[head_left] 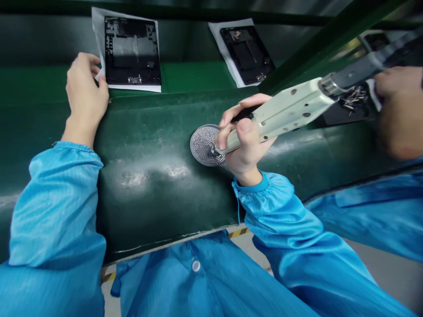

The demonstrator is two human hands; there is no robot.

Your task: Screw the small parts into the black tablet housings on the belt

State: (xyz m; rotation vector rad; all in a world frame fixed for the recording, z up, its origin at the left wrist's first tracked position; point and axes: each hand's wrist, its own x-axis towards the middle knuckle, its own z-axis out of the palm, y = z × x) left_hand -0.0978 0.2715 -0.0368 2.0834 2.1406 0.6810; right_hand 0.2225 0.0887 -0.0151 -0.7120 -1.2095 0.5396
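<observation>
My left hand [84, 92] pinches the left edge of a white sheet [98, 33]. On that sheet lies a black tablet-like device housing [134, 55], open side up, with a small circuit board at its near edge. My right hand [247, 147] is wrapped round a pale electric screwdriver [291, 110], tilted with its tip down to the left. The tip is over or in a round metal screw dish [201, 143] full of small holes; whether a screw is on it cannot be seen.
A second black housing [246, 55] lies on white sheet at the back, beside a slanted green post [317, 44]. At the right, a co-worker's hand [401, 105] is near a dark tray [343, 114] with a heap of small metal parts. The green bench [148, 207] ends close to my body.
</observation>
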